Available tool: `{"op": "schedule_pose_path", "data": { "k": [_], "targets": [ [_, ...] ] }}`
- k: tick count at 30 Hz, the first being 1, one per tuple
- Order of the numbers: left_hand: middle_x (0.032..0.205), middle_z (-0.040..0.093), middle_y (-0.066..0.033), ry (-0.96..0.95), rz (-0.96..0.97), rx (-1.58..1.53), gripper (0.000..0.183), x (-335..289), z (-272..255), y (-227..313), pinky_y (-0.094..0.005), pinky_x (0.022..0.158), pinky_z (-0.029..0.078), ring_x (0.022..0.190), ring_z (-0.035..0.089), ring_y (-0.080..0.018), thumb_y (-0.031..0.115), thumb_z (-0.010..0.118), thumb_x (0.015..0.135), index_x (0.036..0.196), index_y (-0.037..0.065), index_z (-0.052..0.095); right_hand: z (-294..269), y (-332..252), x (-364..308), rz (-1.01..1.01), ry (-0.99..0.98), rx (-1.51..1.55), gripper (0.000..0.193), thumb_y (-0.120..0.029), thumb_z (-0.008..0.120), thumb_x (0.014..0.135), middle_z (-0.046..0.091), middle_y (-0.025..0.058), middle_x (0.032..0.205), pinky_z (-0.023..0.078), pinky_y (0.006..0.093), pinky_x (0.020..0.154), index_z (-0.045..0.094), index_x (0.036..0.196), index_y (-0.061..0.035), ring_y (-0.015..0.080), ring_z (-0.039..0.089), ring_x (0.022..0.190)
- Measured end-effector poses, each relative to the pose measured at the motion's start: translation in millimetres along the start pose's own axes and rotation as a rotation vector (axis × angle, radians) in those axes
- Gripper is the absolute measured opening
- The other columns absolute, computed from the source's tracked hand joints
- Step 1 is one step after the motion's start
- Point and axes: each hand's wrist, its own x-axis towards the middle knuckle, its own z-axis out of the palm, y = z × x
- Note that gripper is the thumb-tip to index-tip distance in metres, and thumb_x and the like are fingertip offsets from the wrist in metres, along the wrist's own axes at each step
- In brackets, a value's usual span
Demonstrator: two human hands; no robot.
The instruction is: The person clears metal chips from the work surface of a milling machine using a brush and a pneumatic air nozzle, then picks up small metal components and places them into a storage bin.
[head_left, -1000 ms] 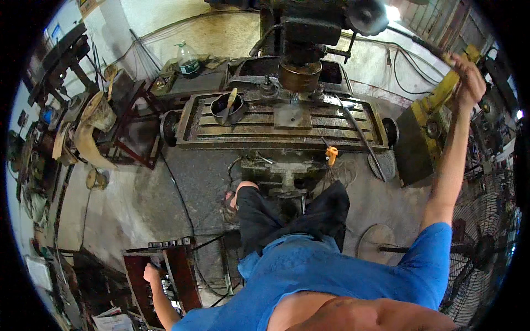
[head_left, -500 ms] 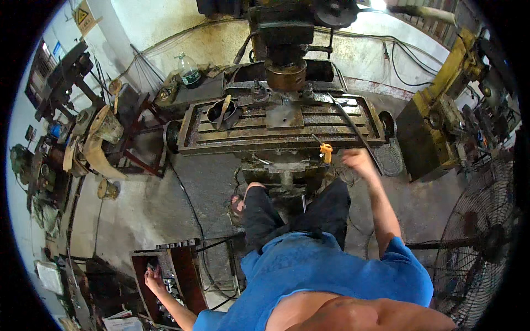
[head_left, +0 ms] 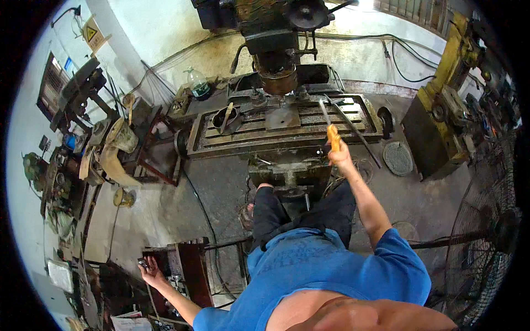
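Note:
In my right hand [head_left: 341,158] is a yellow air blow gun [head_left: 332,134], with fingers wrapped round its handle. Its thin nozzle points away from me, over the right part of the slotted milling machine table [head_left: 259,132]. Far to the left, my left hand [head_left: 151,271] is over the edge of an open dark red toolbox [head_left: 193,270], fingers closed on a small dark metal piece [head_left: 143,263]. The piece is too small to tell its kind. Loose metal parts lie inside the box.
The milling head [head_left: 276,77] hangs above the table. A black pot with a brush [head_left: 225,118] stands on the table's left part; a long bar [head_left: 353,129] slants off its right. A fan [head_left: 486,237] stands at right. A cable [head_left: 201,209] crosses the floor.
My right hand has taken hold of the blow gun at the table's front edge and swung its nozzle up over the table. My left hand has shifted toward the toolbox's outer edge.

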Motion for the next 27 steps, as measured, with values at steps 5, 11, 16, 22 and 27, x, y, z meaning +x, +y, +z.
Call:
{"op": "schedule_pose_path", "data": {
  "k": [5,11,16,22,27],
  "targets": [
    [0.11,0.055,-0.0141,0.012,-0.005,-0.005,0.038,-4,34,5,-0.0453,0.091,0.04,0.104,0.052,-0.0296,0.026,0.053,0.086,0.114,0.002,0.047,22,-70,23,-0.135,-0.292,-1.026,0.039,-0.022,0.056,0.057,0.059,0.0158,0.077,0.048,0.0347,0.069,0.059,0.088,0.0022,0.024,0.06,0.074],
    [0.11,0.056,-0.0116,-0.073,-0.074,0.012,0.042,5,69,-10,-0.0471,0.093,0.033,0.107,0.051,-0.0267,0.03,0.054,0.084,0.116,0.005,0.047,70,-50,75,-0.007,-0.252,-1.538,0.031,-0.026,0.054,0.064,0.063,0.0184,0.085,0.05,0.038,0.073,0.063,0.08,-0.001,0.0314,0.062,0.081],
    [0.108,0.056,-0.0115,0.023,-0.093,0.008,0.034,-18,99,-26,-0.0556,0.095,0.027,0.108,0.049,-0.0263,0.026,0.049,0.085,0.112,0.006,0.05,103,-59,93,0.095,-0.253,-1.545,0.033,-0.028,0.051,0.071,0.063,0.0166,0.092,0.049,0.037,0.078,0.064,0.091,-0.0041,0.0296,0.062,0.087],
    [0.099,0.06,-0.014,-0.331,-0.287,0.0,0.022,-21,134,-104,-0.0527,0.09,0.034,0.101,0.053,-0.029,0.019,0.05,0.083,0.099,0.005,0.055,192,-96,-43,-0.162,-0.948,-1.482,0.034,-0.033,0.062,0.056,0.062,0.0195,0.077,0.05,0.038,0.067,0.065,0.072,-0.0035,0.0317,0.062,0.074],
    [0.076,0.06,-0.007,-0.295,-0.303,-0.043,0.021,-41,166,-154,-0.0528,0.091,0.033,0.095,0.056,-0.0268,0.022,0.047,0.084,0.09,0.004,0.055,305,-58,-105,-0.27,-1.129,-1.239,0.033,-0.026,0.058,0.055,0.062,0.0208,0.078,0.049,0.0403,0.071,0.065,0.075,-0.0009,0.0345,0.061,0.076]
  ]
}}
